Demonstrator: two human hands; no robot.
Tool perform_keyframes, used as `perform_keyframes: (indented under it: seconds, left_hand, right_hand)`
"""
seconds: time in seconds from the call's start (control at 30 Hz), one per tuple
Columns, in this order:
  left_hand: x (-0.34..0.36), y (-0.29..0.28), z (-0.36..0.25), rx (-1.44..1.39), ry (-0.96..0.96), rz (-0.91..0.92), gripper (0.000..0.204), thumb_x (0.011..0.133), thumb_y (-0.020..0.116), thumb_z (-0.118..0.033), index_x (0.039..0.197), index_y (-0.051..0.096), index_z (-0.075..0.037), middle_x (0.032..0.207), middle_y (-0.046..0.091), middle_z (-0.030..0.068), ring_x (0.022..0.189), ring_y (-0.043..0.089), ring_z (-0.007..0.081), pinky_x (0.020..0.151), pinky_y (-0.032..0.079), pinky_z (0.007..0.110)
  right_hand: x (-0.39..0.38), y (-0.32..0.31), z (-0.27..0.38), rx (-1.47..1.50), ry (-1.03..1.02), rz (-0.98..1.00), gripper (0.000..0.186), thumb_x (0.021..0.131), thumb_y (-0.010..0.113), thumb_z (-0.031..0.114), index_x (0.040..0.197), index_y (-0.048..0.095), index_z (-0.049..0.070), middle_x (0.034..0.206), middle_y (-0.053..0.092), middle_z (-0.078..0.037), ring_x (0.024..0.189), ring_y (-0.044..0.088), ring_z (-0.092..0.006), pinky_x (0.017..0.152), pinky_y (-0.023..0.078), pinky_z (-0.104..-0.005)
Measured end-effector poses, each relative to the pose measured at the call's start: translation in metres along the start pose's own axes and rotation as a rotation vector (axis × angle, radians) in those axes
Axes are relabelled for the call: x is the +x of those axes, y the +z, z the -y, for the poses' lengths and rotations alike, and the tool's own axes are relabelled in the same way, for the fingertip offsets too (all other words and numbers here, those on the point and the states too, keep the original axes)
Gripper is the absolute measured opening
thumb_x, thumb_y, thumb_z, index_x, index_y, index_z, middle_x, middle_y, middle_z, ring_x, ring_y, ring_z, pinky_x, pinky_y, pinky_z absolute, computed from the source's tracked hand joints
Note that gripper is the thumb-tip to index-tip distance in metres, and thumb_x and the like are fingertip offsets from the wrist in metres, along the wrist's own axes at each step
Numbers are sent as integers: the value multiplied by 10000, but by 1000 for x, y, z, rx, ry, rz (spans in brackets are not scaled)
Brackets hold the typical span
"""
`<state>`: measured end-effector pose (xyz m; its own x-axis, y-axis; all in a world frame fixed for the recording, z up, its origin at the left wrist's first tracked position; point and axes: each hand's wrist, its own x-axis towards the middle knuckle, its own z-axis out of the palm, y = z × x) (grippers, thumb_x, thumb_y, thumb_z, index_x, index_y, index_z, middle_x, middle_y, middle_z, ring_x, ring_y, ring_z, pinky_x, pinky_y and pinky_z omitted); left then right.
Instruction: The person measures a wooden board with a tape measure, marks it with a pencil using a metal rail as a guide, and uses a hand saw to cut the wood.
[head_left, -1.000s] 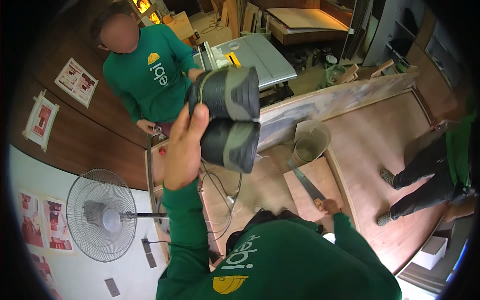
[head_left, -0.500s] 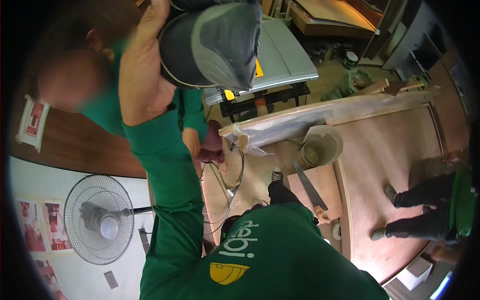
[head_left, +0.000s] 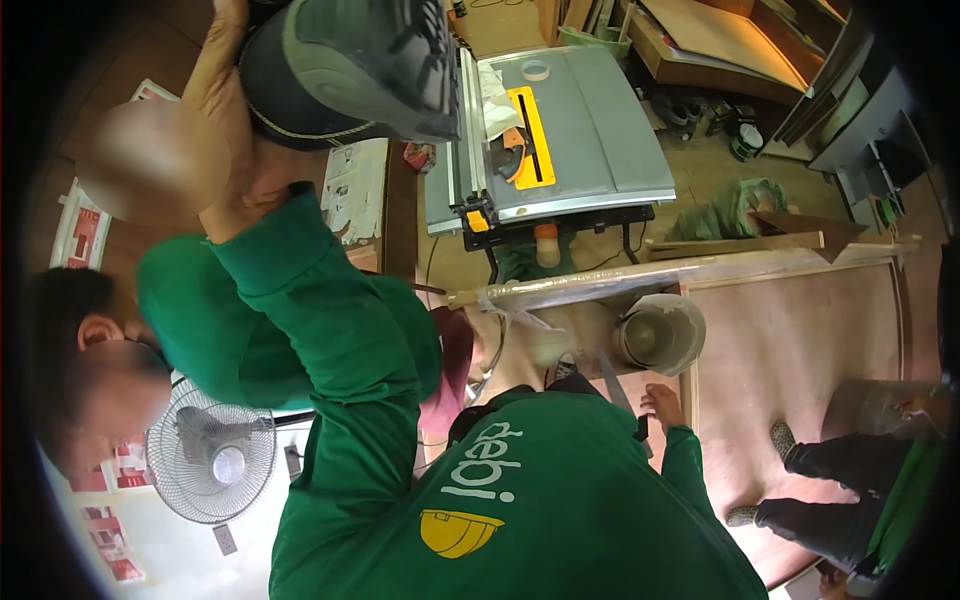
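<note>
At the upper left, my raised left hand [head_left: 222, 105] is closed against the corded edge of a black and grey thing [head_left: 335, 75]. It looks soft and rounded, with dark ridges at its right end; I cannot make out its kind. Part of the hand is blurred, and the thumb is hidden. My right hand [head_left: 662, 402] hangs low at the right of my green sweatshirt, its fingers loosely bent and apart, with nothing seen in them. Just left of it is a handsaw [head_left: 612, 382], its blade showing and its handle hidden.
A co-worker in green [head_left: 270, 320] bends close at my left, before a standing fan [head_left: 210, 450]. Ahead stands a table saw [head_left: 600, 120] with an orange-handled tool on it. A bucket [head_left: 660, 335] stands beside a wooden panel [head_left: 790, 350]. Another person's legs [head_left: 815, 475] are at right.
My left hand and the black and grey thing have shifted left, uncovering more of the table saw. My right hand has come into view by the handsaw. The co-worker at left appears lower in view.
</note>
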<state>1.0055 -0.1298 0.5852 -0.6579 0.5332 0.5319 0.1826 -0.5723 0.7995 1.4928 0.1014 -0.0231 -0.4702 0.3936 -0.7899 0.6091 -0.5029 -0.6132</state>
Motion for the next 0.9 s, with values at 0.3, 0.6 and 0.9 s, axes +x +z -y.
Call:
perform_keyframes:
  seconds: [0.3,0.6,0.9]
  left_hand:
    - [-2,-21,18,253,230,-461,427,1101,554,-261,1350,593,83,1284,690,175,1125,703,250,982,574,364]
    - [-28,-66,18,256,115,-534,395,1079,600,-264,1311,619,54,1199,716,145,1031,728,213,909,599,347]
    - [-45,-84,12,325,46,-657,482,1089,574,-328,1368,570,65,1283,690,174,1123,703,246,984,564,370]
  right_hand:
    - [10,-48,-79,-404,-61,50,297,975,610,342,1154,676,114,904,707,-32,719,637,-178,633,511,-331]
    - [-4,-71,-137,-610,182,48,328,997,583,343,1213,659,109,1020,705,-76,845,653,-227,716,529,-397]
    - [29,-60,-27,-313,493,196,375,1027,556,310,1326,623,95,1187,697,-109,1107,661,-285,912,553,-536]
